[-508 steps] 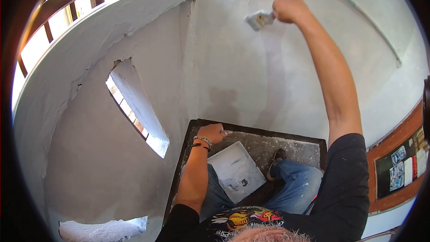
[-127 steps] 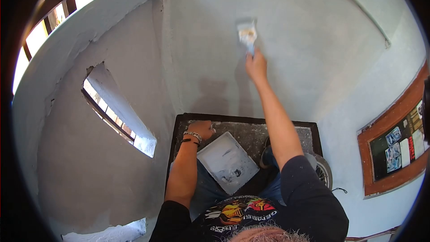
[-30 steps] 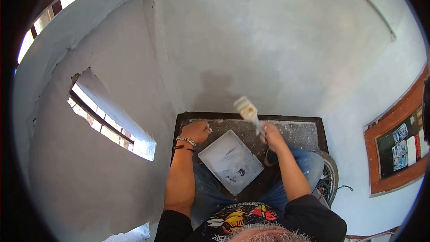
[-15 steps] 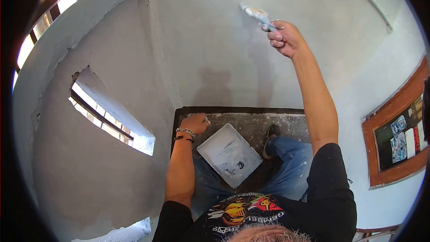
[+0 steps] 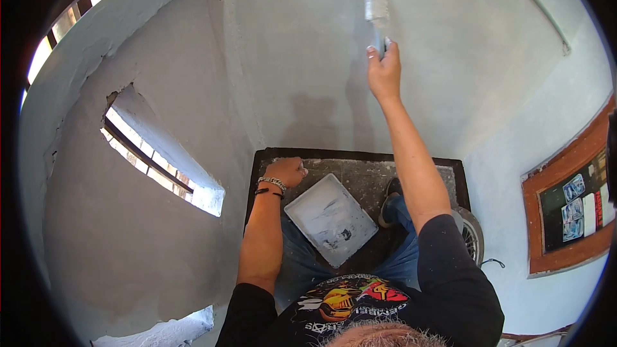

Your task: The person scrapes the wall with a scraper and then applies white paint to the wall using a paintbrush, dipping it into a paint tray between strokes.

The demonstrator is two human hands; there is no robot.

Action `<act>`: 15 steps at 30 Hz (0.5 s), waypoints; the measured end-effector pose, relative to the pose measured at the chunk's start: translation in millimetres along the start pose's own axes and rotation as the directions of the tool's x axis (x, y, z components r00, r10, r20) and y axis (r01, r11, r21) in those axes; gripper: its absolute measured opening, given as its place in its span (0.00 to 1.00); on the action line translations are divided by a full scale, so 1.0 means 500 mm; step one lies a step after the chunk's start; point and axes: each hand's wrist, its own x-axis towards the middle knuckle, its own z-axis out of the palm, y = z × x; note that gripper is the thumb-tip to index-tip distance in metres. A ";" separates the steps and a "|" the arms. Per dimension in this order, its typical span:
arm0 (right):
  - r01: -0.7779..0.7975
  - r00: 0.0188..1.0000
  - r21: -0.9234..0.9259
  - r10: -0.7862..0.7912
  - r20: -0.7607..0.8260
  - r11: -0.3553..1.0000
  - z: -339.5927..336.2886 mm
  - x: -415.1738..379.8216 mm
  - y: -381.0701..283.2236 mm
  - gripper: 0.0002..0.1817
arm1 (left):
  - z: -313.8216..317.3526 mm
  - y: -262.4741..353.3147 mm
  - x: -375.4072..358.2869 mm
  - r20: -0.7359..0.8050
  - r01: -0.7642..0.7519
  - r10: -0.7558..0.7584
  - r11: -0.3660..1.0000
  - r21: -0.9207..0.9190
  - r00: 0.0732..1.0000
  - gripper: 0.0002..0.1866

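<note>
My right hand (image 5: 385,76) is closed around the handle of a paintbrush (image 5: 377,9), held up with its bristle end upward in front of the grey-green wall (image 5: 295,32). White paint coats the brush head. Lower left, my left hand (image 5: 286,171) is curled into a fist, with a chain bracelet and a dark band at the wrist. Its fingers face away, and what they may hold is hidden. Right beside that fist is a white, paint-smeared tray (image 5: 331,212), set at an angle between my legs, with grey streaks and a dark spot inside.
On the left, a rough curved wall (image 5: 160,45) has a slanted opening (image 5: 154,160) with a dark bar across it. A wood-framed panel (image 5: 536,218) hangs at the right. A wheel (image 5: 473,238) shows beside my right arm. The floor (image 5: 366,170) is paint-spattered.
My right hand has moved left and slightly down, and the brush has turned from slanting left to nearly upright. The wheel has come into view. My left hand has barely moved.
</note>
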 end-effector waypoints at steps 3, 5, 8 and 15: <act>0.134 0.991 -0.107 -0.135 -0.008 0.985 0.036 -0.030 -0.012 0.17 | 0.004 -0.009 0.004 -0.013 -0.015 0.015 1.000 -0.004 1.000 0.17; 0.059 0.994 -0.213 -0.037 0.104 0.975 0.054 -0.052 -0.003 0.19 | 0.008 -0.015 0.010 -0.016 -0.021 0.021 1.000 -0.006 1.000 0.18; -0.001 0.978 -0.278 0.059 0.201 0.961 0.065 -0.113 0.034 0.19 | 0.000 -0.009 0.000 -0.019 -0.004 0.004 1.000 -0.011 1.000 0.16; 0.045 0.991 -0.088 -0.033 0.126 0.995 0.036 -0.084 -0.040 0.19 | -0.003 -0.005 -0.003 -0.007 -0.020 0.020 1.000 0.002 1.000 0.17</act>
